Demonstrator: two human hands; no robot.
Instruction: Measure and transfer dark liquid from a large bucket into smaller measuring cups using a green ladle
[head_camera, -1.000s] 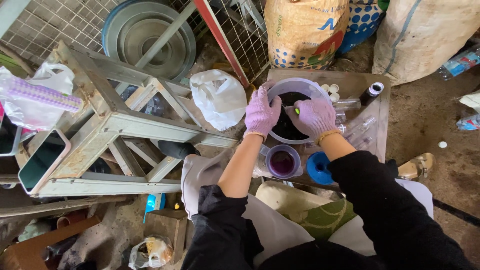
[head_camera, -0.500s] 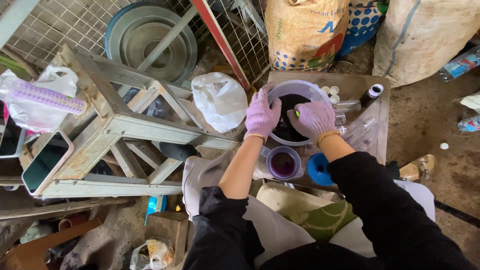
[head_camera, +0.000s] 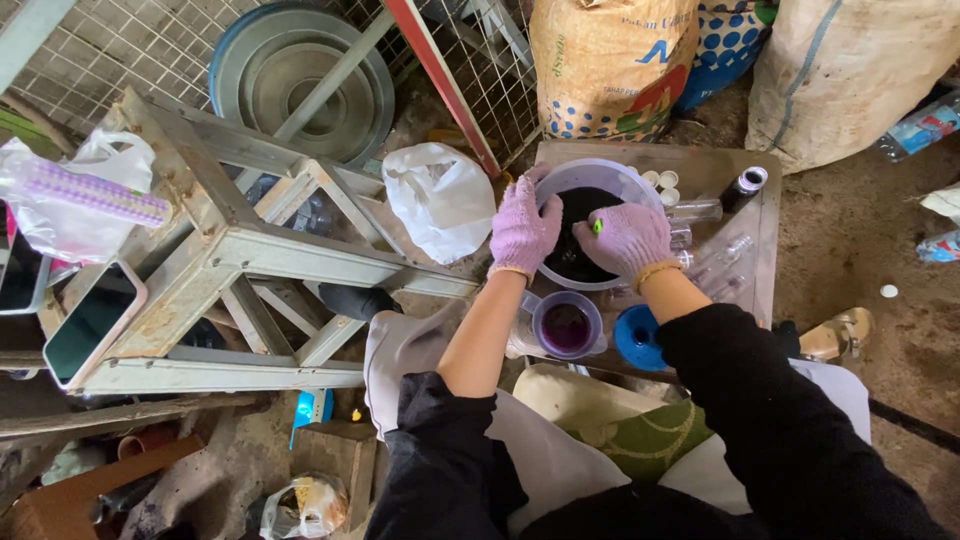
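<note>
A round white basin (head_camera: 560, 176) of dark liquid sits on a low wooden board (head_camera: 712, 172) on the ground. My left hand (head_camera: 522, 230), in a pale purple glove, grips the basin's left rim. My right hand (head_camera: 628, 238), gloved the same, reaches over the dark liquid and pinches a small green object (head_camera: 598, 226). Just in front of the basin stands a clear jug (head_camera: 566, 325) with dark purple liquid. A blue lid (head_camera: 638, 338) lies beside it, next to my right forearm.
A grey wooden frame (head_camera: 230, 250) lies at the left, with a white plastic bag (head_camera: 440, 198) next to it. Small clear bottles (head_camera: 722, 258) and white caps (head_camera: 660, 184) lie on the board. Sacks (head_camera: 610, 62) stand behind. A round metal pan (head_camera: 300, 80) leans on wire mesh.
Both hands stay at the basin with hardly any movement. The view has shifted slightly.
</note>
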